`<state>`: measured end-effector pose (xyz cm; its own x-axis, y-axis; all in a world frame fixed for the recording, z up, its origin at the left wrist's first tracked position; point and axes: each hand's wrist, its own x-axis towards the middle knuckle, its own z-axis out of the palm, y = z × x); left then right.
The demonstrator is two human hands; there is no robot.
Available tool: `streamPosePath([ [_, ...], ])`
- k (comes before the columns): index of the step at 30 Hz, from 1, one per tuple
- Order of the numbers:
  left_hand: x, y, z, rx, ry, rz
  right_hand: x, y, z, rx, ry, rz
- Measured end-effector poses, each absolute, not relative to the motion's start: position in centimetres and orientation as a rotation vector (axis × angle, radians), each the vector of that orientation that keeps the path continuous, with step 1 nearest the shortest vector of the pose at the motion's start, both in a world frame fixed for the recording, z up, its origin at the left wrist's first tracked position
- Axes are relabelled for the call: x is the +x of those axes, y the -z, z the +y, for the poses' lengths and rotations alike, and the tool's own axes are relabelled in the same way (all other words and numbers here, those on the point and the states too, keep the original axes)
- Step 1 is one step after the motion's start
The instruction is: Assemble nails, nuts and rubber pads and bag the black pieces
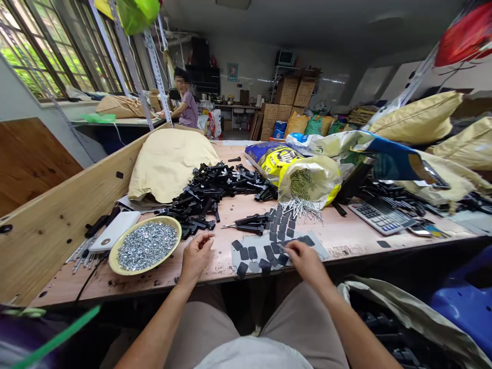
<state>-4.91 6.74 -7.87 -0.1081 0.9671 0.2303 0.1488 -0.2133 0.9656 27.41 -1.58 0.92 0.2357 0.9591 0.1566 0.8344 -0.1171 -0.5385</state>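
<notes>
My left hand (pixel 197 257) is over the front of the table, thumb and fingertips pinched together. A tiny shiny bit shows at the tips, too small to name. Left of it stands a yellow bowl (pixel 177 249) full of small metal nuts (pixel 148 246). My right hand (pixel 307 262) reaches in from the right, fingers pinched low over flat black pads (pixel 275 247) on a grey sheet (pixel 318 246). Whether a pad is between those fingers is hidden. Black plastic parts (pixel 251 223) with a metal rod sticking out lie between and beyond my hands.
A heap of black plastic parts (pixel 209 189) lies farther back, beside a beige sack (pixel 172 159). Metal rods (pixel 302 209) spill from a yellow bag (pixel 330 177). A calculator (pixel 382 215) is at right, a white box (pixel 115 231) at left. Another person (pixel 188 110) sits far back.
</notes>
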Motion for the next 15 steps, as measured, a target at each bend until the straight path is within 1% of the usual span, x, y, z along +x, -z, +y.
streamPosePath([
  [3,-6.4,8.6,7.2,1.541,-1.414,1.429,31.7,-1.4,-1.5,-2.323,0.125,-1.563],
  [5,-6.8,8.5,7.3,1.577,-1.402,1.481,31.0,-0.9,-1.5,-2.376,0.285,-1.638],
  [6,-6.8,8.4,7.3,1.601,-1.39,1.508,29.6,-0.4,-1.5,-2.326,0.299,-1.743],
  [9,-6.2,7.9,7.3,1.679,-1.338,1.556,24.2,1.2,-2.1,-2.011,0.105,-2.083],
  [11,-5.7,7.7,7.4,1.747,-1.297,1.562,22.4,2.0,-2.7,-1.883,-0.056,-2.111],
  [13,-5.5,7.6,7.5,1.813,-1.255,1.565,23.6,2.4,-3.6,-1.855,-0.172,-2.02],
  [15,-5.4,7.7,7.7,1.859,-1.221,1.58,27.7,2.9,-5.0,-1.892,-0.247,-1.889],
])
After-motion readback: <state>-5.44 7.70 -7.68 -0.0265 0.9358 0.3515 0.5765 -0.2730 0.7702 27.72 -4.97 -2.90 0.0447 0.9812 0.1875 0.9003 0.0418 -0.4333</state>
